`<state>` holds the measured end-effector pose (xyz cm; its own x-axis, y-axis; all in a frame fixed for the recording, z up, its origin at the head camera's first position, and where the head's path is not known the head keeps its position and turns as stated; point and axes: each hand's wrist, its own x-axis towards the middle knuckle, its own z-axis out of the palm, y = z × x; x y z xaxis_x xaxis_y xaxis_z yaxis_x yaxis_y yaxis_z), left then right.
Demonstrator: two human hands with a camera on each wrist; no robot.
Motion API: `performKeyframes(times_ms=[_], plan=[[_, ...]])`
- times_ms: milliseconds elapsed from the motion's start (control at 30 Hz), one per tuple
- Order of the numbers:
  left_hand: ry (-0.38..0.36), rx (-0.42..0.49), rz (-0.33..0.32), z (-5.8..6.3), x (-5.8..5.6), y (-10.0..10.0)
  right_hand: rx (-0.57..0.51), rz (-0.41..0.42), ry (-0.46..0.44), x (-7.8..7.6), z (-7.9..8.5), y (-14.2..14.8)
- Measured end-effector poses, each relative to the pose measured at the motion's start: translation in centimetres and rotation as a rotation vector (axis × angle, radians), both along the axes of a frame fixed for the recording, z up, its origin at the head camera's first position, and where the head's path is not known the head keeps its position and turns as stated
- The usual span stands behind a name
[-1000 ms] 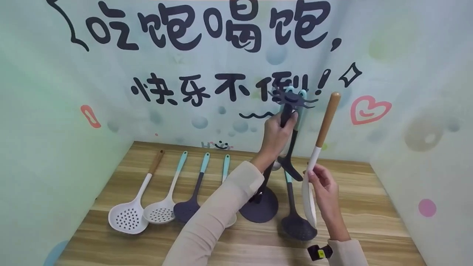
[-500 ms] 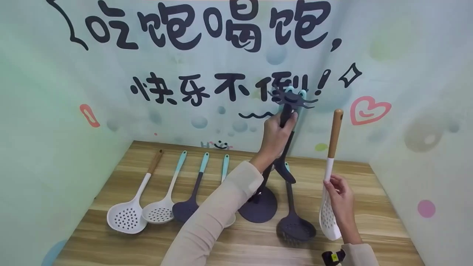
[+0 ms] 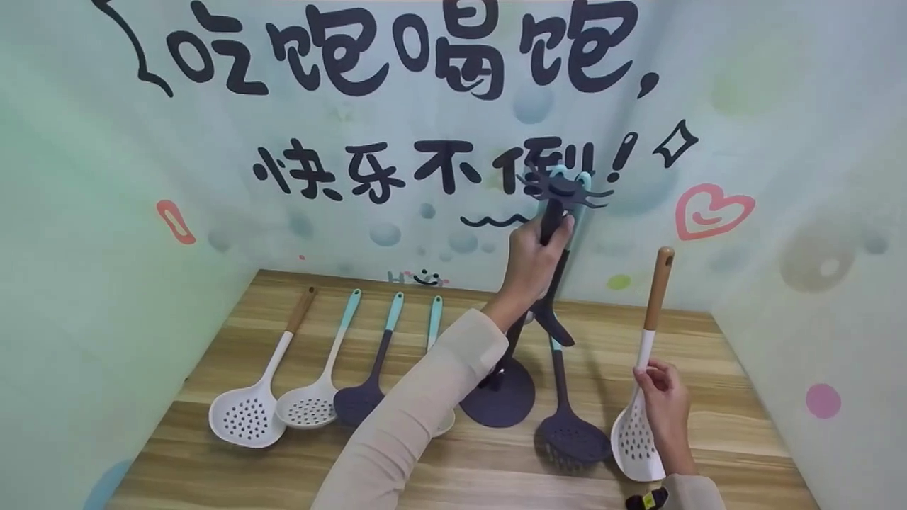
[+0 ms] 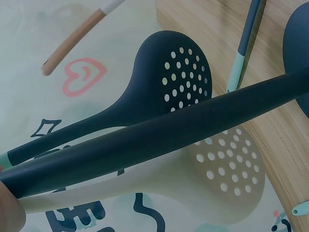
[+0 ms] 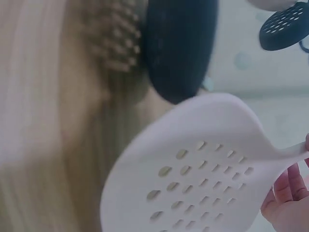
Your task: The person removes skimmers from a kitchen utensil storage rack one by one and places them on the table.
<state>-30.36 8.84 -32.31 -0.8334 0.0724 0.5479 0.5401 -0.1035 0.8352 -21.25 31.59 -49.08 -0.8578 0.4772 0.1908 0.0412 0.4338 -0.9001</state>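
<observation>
My left hand (image 3: pixel 533 258) grips the upper pole of a black utensil stand (image 3: pixel 499 411), just below its ring of hooks. Two perforated skimmers hang from it in the left wrist view, a dark one (image 4: pixel 145 77) and a cream one (image 4: pixel 222 203). My right hand (image 3: pixel 667 411) pinches a white skimmer (image 3: pixel 631 443) at the lower part of its handle. That skimmer stands wooden handle up, its bowl low over the right side of the table. Beside it lies a dark skimmer (image 3: pixel 577 435) with a light blue handle end, mostly to its left.
Left of the stand on the wooden table (image 3: pixel 737 418) lie a white skimmer with a brown handle (image 3: pixel 248 418), a cream skimmer (image 3: pixel 306 409) and a dark skimmer (image 3: pixel 358 404). Another light-blue-handled utensil (image 3: pixel 434 319) is partly hidden behind my left sleeve. A printed cloth backdrop rises behind.
My right hand has moved right and down with the white skimmer, whose bowl has turned its holes into view. My left hand stays on the stand's pole.
</observation>
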Motion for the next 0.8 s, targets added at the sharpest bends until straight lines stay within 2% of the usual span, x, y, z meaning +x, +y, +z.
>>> performKeyframes(times_ms=[300, 467, 667, 800], plan=[[0.0, 0.037, -0.001, -0.2, 0.0, 0.1, 0.029, 0.01, -0.074, -0.1, -1.3, 0.1], [-0.011, 0.056, -0.006, -0.1, 0.0, 0.1, -0.004, 0.036, -0.081, -0.4, -2.2, -0.4], [0.002, 0.048, -0.021, 0.0, 0.1, 0.1, 0.072, 0.035, -0.13, -0.6, -3.2, -0.4], [0.008, 0.035, -0.021, -0.1, 0.0, 0.1, 0.108, 0.099, -0.191, -0.7, -3.5, -0.3]])
